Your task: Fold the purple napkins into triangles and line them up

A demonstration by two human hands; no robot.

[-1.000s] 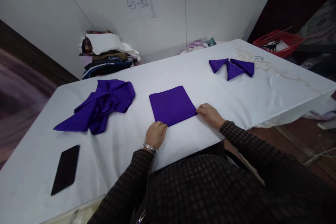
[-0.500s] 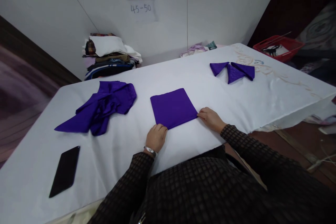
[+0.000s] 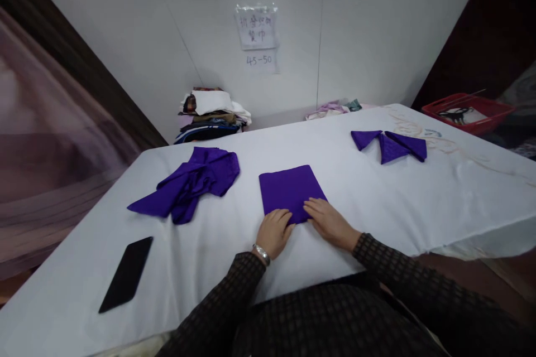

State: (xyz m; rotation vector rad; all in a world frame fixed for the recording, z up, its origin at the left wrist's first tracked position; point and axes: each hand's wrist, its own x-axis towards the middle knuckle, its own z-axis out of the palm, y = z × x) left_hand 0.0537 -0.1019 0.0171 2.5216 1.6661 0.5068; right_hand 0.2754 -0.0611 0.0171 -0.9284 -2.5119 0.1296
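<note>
A purple cloth folded into a square (image 3: 288, 188) lies on the white table (image 3: 377, 201) in front of me. My left hand (image 3: 274, 230) rests on its near left corner, fingers laid flat on the fabric. My right hand (image 3: 329, 222) lies on the near right part of the square, fingers stretched out and pressing down. Neither hand grips anything.
A crumpled heap of purple cloths (image 3: 190, 184) lies to the left. Folded purple triangles (image 3: 389, 144) sit at the far right. A black phone (image 3: 126, 273) lies near the left front edge. Stacked fabrics (image 3: 211, 111) stand by the wall, a red basket (image 3: 469, 112) beyond the table.
Both hands moved inward from the square's near corners onto its near edge, closer together. The camera tilted up, showing more wall.
</note>
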